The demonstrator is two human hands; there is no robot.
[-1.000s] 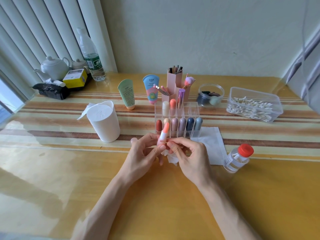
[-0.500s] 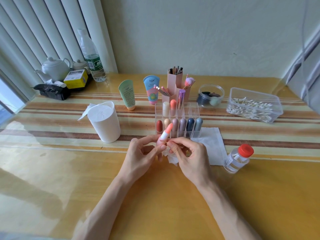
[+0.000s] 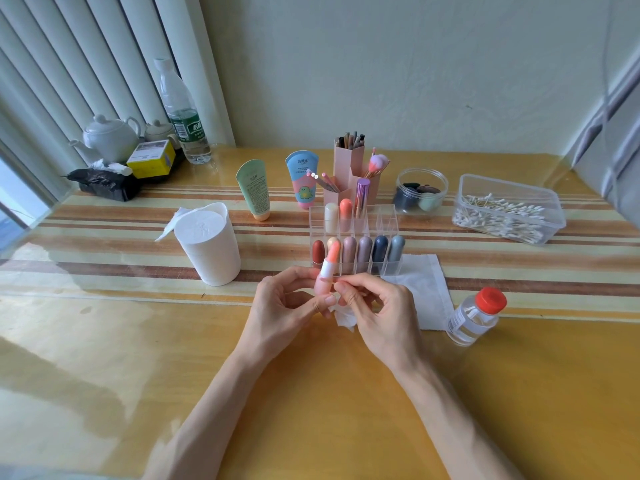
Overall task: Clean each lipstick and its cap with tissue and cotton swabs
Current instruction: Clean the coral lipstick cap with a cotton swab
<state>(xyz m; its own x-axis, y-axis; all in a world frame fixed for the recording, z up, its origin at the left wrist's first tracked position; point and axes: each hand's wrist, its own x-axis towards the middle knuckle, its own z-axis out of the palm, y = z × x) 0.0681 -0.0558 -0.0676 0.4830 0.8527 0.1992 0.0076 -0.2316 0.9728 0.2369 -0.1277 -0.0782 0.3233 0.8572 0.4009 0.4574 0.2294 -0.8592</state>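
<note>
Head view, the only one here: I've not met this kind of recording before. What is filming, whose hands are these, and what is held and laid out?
No machine here: a person wears a camera on the head, looking down at their own two bare hands over a table. The left hand holds an uncapped lipstick, pink base, orange tip up. The right hand touches it with thumb and forefinger, a crumpled tissue tucked under its fingers. Around them stand a clear organiser of capped lipsticks, a white tissue tub, a box of cotton swabs and a red-capped bottle beside a flat tissue sheet.
</note>
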